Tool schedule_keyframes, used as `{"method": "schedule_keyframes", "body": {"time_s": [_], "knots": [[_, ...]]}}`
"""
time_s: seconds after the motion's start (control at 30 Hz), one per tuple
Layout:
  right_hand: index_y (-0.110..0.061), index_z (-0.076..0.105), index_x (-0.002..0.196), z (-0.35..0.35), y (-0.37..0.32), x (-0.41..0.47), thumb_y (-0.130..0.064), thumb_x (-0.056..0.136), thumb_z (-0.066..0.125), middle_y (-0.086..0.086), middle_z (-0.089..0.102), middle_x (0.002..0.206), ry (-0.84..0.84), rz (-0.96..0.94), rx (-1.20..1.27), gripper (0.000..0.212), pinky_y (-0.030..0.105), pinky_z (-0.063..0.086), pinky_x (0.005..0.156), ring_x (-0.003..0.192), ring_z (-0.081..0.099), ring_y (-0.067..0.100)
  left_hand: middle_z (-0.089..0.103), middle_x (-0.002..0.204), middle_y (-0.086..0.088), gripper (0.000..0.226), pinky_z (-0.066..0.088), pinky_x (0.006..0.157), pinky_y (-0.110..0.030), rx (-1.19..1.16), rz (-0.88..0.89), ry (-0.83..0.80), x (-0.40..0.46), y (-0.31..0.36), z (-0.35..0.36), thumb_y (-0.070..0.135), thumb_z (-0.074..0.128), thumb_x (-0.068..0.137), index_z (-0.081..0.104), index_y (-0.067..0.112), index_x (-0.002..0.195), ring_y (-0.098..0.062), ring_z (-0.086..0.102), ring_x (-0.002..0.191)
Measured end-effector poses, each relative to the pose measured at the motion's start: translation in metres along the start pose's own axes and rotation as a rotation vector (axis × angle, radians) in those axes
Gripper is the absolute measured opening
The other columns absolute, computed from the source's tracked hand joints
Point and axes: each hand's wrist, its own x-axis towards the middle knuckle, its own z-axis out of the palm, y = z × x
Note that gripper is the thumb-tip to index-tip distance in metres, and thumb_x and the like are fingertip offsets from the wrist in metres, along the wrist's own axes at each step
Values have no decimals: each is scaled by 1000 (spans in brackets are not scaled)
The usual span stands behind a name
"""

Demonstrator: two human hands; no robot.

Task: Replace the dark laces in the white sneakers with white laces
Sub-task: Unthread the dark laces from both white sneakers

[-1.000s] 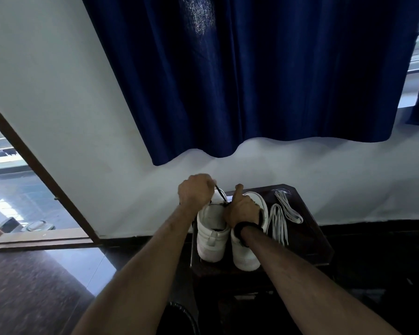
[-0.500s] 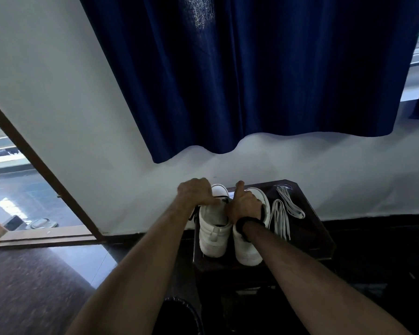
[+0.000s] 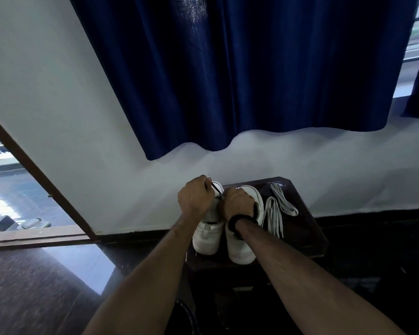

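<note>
two white sneakers [image 3: 225,238] side by side on a small dark desk [image 3: 307,228], toes toward the wall, heels toward the person. left hand [image 3: 196,198] curled, pinching a dark lace [image 3: 217,188] that runs taut from the fist down to the eyelets of the left sneaker [image 3: 207,234]. right hand [image 3: 237,201], black band at the wrist, clenched over the throat of the right sneaker [image 3: 242,245], close against the left one; hard to tell whether pinning the shoe or gripping lace as well, fingers hidden beneath. white laces [image 3: 275,211] loose on the desk just right of the shoes, untouched, one folded in long loops, another curled nearer the wall. blue curtain [image 3: 252,68] above, white wall behind.

judged by look: lace light, limp, thin, no stiffness except at the tip; likely to drag in the eyelets rather than slip free, so best pinched close to the eyelet and drawn in short pulls along the line of the hole. shoe light enough to lift or skid under the pull, hence a firm hold across the tongue or collar, not the toe. upper probably soft enough to buckle if squeezed hard. white laces equally floppy and easily tangled; best taken by a tip, one at a time. unlacing apparently under way, rethreading not yet begun.
</note>
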Motion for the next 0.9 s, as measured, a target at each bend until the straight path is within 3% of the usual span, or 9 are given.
{"method": "schedule_keyframes", "body": {"time_s": [0.07, 0.2, 0.3, 0.57, 0.73, 0.9], "knots": [[-20, 66, 112, 2, 1, 2, -28, 93, 44, 8, 67, 113, 25, -6, 24, 30, 37, 47, 86, 105, 63, 29, 66, 86, -1, 26, 44, 67, -32, 84, 43, -93, 6, 1, 2, 38, 47, 94, 56, 17, 82, -27, 64, 82], [-22, 67, 113, 3, 5, 1, -35, 97, 41, 8, 67, 114, 33, -32, 9, 33, 38, 45, 90, 107, 62, 29, 69, 107, -3, 41, 45, 78, -33, 343, 179, -254, 17, -5, 9, 53, 47, 94, 66, 19, 106, -26, 65, 98], [-24, 66, 115, 7, 6, 3, -34, 96, 42, 6, 65, 116, 24, -37, 1, 32, 38, 43, 92, 109, 60, 28, 67, 116, -6, 41, 45, 81, -34, 436, 161, -244, 19, -11, 15, 47, 38, 101, 65, 19, 114, -28, 64, 103], [-21, 66, 112, 7, -1, 5, -39, 94, 42, 6, 67, 113, 8, -56, -43, 35, 39, 43, 93, 107, 61, 27, 66, 110, -3, 26, 38, 72, -30, 450, 105, -165, 10, -3, 21, 30, 44, 99, 68, 20, 104, -27, 66, 98], [-14, 63, 112, -8, -8, 9, -35, 90, 52, 9, 64, 117, -32, -122, -61, 31, 38, 44, 91, 109, 59, 29, 55, 122, -6, 35, 34, 96, -39, 469, 186, -132, 11, -17, 24, 38, 41, 100, 67, 18, 113, -25, 47, 116], [-9, 54, 124, -27, -20, 29, -32, 92, 58, 13, 54, 128, -102, -175, -97, 39, 36, 44, 93, 116, 54, 30, 53, 122, -3, 26, 33, 95, -37, 434, 274, -110, 8, -20, 23, 29, 49, 94, 66, 20, 112, -24, 45, 116]]}}
